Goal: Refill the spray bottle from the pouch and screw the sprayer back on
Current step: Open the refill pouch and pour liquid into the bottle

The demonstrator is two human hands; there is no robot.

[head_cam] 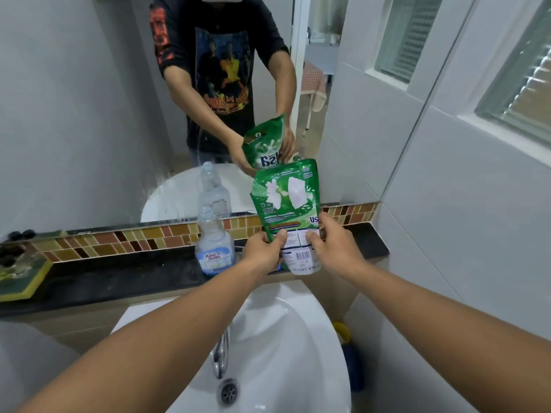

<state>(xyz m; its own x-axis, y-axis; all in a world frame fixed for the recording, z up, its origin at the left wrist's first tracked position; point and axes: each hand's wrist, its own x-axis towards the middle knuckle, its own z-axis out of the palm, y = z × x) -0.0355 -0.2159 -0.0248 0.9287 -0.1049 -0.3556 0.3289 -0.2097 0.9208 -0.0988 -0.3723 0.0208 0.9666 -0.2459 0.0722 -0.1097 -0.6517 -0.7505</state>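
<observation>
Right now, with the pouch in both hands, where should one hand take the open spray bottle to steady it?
Take the spray bottle around its wide labelled body, from its left side with the left hand. The neck is narrow and open; the pouch crowds its right.

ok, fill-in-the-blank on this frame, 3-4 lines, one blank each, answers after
1. The pouch is held by ____ hands, the left hand and the right hand.
2. The bottle stands on the black ledge with its neck ____; no sprayer is on it.
3. The bottle stands to the ____ of the pouch.
4. Below the hands is a white ____ with a tap.

Missing words: both; open; left; sink
</observation>
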